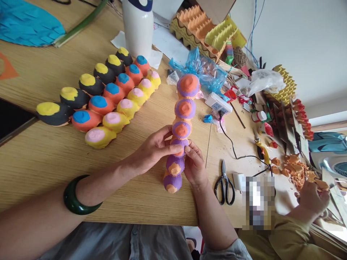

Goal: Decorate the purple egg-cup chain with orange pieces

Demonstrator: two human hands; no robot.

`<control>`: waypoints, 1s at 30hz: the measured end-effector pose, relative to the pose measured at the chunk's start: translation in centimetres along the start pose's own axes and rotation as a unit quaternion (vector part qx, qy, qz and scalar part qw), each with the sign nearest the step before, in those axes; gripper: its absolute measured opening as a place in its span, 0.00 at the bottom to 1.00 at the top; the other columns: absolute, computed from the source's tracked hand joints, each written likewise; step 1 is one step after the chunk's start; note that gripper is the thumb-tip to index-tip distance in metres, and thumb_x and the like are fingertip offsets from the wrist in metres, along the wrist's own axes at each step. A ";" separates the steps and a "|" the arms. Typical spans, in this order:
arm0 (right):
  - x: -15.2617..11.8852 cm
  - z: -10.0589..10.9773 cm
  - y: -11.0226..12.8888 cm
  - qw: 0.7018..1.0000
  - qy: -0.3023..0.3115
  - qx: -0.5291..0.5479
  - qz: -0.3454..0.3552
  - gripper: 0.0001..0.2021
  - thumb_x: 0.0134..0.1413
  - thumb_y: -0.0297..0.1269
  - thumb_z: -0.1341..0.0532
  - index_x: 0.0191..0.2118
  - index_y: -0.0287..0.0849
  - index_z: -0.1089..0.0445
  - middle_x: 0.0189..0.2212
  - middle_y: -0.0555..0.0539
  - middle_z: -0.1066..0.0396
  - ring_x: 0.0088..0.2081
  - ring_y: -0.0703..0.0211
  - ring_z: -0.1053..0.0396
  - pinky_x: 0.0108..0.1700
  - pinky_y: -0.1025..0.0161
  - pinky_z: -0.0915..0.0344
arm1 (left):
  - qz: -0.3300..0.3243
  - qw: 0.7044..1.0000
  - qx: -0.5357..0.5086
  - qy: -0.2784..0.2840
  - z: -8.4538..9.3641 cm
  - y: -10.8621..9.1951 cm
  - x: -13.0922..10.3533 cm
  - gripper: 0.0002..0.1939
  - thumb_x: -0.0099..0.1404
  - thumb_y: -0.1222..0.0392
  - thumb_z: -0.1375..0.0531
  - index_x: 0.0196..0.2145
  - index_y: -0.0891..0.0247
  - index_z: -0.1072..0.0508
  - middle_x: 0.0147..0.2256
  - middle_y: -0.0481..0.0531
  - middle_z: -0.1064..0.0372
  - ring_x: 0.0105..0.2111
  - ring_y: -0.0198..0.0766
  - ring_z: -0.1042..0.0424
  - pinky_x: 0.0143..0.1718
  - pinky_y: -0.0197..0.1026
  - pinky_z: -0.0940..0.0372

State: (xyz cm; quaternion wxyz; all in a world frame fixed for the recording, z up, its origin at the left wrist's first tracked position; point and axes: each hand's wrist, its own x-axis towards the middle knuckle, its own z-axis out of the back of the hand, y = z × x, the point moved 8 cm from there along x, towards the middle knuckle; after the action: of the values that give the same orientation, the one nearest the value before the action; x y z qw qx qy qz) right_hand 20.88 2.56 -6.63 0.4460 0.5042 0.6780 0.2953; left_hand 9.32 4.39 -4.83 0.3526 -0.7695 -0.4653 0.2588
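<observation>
Both hands hold a strip of egg carton cups over the table, its bumps coated in purple and orange clay. My left hand grips it from the left, thumb lying across the fourth bump. From the right, my right hand pinches the same bump with thumb and fingers. Orange clay discs sit on the upper bumps; the two lowest purple bumps show bare orange tips. To the left lie three more coated strips: a black one with yellow tops, a red-orange one with blue tops and a yellow one with pink tops.
Black-handled scissors and a power strip lie to the right. A white bottle stands behind the strips. Egg cartons and a blue plastic bag crowd the back. A co-worker's hand handles orange pieces at far right.
</observation>
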 end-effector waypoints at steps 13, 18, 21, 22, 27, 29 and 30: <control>0.3 0.0 -0.5 0.998 0.002 -0.059 -0.006 0.12 0.49 0.47 0.29 0.33 0.46 0.26 0.27 0.53 0.30 0.28 0.62 0.38 0.33 0.63 0.40 | 0.003 0.998 0.062 -0.028 0.8 0.5 0.3 0.19 0.61 0.57 0.31 0.50 0.55 0.27 0.46 0.49 0.26 0.46 0.42 0.28 0.45 0.43 0.30; 0.5 0.6 0.5 0.966 -0.034 -0.253 0.049 0.19 0.59 0.55 0.36 0.28 0.45 0.31 0.21 0.54 0.40 0.25 0.62 0.44 0.29 0.62 0.47 | 0.033 0.986 0.153 -0.065 2.4 0.7 0.4 0.11 0.64 0.53 0.37 0.44 0.54 0.24 0.37 0.48 0.26 0.42 0.45 0.27 0.42 0.45 0.31; 0.8 1.4 2.0 0.929 -0.083 -0.334 0.137 0.20 0.62 0.54 0.41 0.28 0.44 0.29 0.23 0.52 0.37 0.28 0.61 0.42 0.32 0.61 0.45 | 0.019 0.954 0.292 -0.067 3.4 0.7 0.4 0.22 0.64 0.49 0.36 0.55 0.50 0.26 0.45 0.50 0.23 0.47 0.51 0.26 0.49 0.51 0.31; 1.0 1.8 1.9 0.927 -0.098 -0.334 0.139 0.19 0.62 0.54 0.41 0.28 0.44 0.29 0.22 0.53 0.37 0.27 0.61 0.43 0.31 0.61 0.45 | -0.003 0.935 0.346 -0.080 3.7 0.5 0.4 0.24 0.63 0.47 0.34 0.56 0.51 0.26 0.48 0.51 0.24 0.50 0.55 0.26 0.52 0.54 0.32; 1.4 0.8 0.8 0.931 -0.028 -0.328 0.156 0.16 0.59 0.52 0.39 0.32 0.44 0.28 0.26 0.52 0.31 0.27 0.62 0.41 0.31 0.61 0.43 | -0.159 0.848 0.483 -0.145 4.3 -1.6 0.1 0.29 0.61 0.42 0.32 0.58 0.48 0.27 0.58 0.52 0.28 0.64 0.64 0.38 0.67 0.63 0.48; 1.2 0.1 0.4 0.919 0.005 -0.352 0.177 0.15 0.60 0.51 0.39 0.32 0.44 0.28 0.26 0.51 0.30 0.28 0.61 0.40 0.32 0.61 0.43 | -0.189 0.842 0.482 -0.151 4.4 -2.0 -0.1 0.24 0.64 0.42 0.34 0.57 0.39 0.27 0.58 0.47 0.29 0.64 0.61 0.36 0.66 0.62 0.45; 1.2 0.0 0.3 0.916 0.004 -0.357 0.183 0.15 0.61 0.50 0.39 0.32 0.45 0.28 0.26 0.51 0.30 0.28 0.61 0.39 0.32 0.61 0.43 | -0.187 0.843 0.480 -0.153 4.6 -2.0 -0.1 0.22 0.65 0.42 0.35 0.57 0.37 0.27 0.58 0.46 0.29 0.62 0.60 0.34 0.64 0.63 0.43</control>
State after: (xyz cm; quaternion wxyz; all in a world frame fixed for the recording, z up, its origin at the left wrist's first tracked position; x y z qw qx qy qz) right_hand 20.90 3.74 -6.77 0.5315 0.4258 0.4253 0.5961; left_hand 4.89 6.37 -6.07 0.6437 -0.3532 -0.4667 0.4931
